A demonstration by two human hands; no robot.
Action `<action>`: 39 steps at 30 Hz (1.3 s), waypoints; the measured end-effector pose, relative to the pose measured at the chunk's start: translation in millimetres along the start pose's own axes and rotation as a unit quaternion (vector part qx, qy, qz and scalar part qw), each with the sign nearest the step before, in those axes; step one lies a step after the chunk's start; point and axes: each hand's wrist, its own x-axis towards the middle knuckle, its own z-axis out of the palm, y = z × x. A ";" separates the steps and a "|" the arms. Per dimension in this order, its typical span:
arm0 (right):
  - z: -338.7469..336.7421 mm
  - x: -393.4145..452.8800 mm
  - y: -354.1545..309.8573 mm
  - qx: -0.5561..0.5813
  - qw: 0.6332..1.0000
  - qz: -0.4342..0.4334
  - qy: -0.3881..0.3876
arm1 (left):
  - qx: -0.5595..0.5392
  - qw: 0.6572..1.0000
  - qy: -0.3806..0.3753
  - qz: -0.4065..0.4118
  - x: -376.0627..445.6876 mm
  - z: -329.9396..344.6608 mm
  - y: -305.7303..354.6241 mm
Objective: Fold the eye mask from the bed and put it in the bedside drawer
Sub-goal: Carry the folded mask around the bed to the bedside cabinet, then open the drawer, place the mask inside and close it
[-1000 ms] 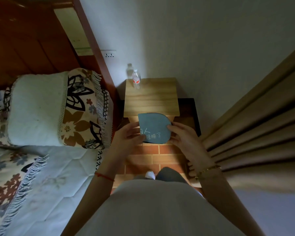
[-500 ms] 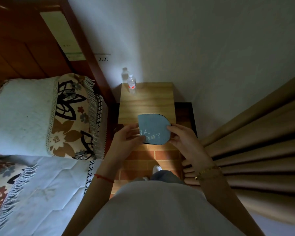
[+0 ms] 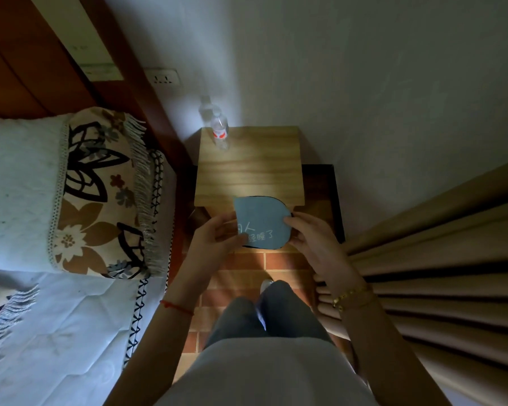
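The eye mask is blue with pale lettering and a dark edge, folded in half into a rounded shape. I hold it in the air in front of the wooden bedside table. My left hand pinches its left edge and my right hand grips its right edge. The table's front and its drawer are hidden below the tabletop and behind the mask. The bed lies to the left.
A clear water bottle with a red label stands at the table's back left corner. A patterned pillow lies on the bed by the dark wooden headboard. Beige curtains hang close on the right. Brick-patterned floor lies underfoot.
The view has closed in on the bedside table. Both hands keep hold of the folded mask, which stays in front of the table's near edge.
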 end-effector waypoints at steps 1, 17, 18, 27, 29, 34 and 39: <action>-1.5 8.5 10.6 -0.004 1.000 0.002 0.006 | 0.002 1.000 -0.001 -0.003 7.2 -1.1 -12.4; -46.5 199.7 193.6 -0.038 0.999 -0.003 0.006 | 0.015 1.000 0.009 -0.012 149.9 -11.4 -230.9; -50.2 212.9 204.9 -0.034 0.999 -0.004 0.005 | 0.012 1.000 0.004 -0.009 159.2 -11.8 -244.2; -84.7 323.4 307.2 -0.064 0.995 -0.062 -0.050 | 0.020 0.999 0.005 0.031 231.7 -23.5 -359.5; -90.0 338.1 318.8 -0.066 0.994 -0.066 -0.058 | 0.024 0.999 0.002 0.043 241.1 -27.7 -373.4; -97.9 358.3 339.9 -0.069 0.989 -0.079 -0.104 | 0.030 0.997 -0.010 0.076 254.2 -34.9 -403.1; -98.4 362.3 341.9 -0.041 0.990 -0.076 -0.115 | 0.004 0.996 -0.016 0.090 261.5 -36.9 -413.5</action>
